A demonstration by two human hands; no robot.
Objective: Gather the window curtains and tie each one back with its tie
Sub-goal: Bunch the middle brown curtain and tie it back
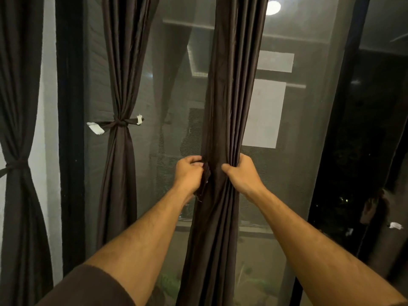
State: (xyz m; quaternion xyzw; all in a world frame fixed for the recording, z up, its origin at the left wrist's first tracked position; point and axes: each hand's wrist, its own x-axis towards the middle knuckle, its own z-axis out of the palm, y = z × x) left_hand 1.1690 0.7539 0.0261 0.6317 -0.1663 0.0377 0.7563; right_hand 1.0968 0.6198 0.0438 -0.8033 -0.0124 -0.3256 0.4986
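A dark brown curtain (231, 85) hangs in the middle of the window, bunched into a narrow column. My left hand (188, 174) grips its left edge at waist height; a dark strip of cloth shows under the fingers, and I cannot tell whether it is a tie. My right hand (242, 173) is closed around the right side of the same bundle. To the left, a second curtain (120, 74) is cinched by a knotted tie (119, 123) with white ends. At the far left a third curtain (17, 107) is also tied (15, 165).
Behind the curtains is a tall window with a grey mesh screen (309, 151) and black frame posts (70, 129). It is dark outside, and a ceiling light (273, 7) reflects in the glass. A white wall strip (47, 85) stands between the left curtains.
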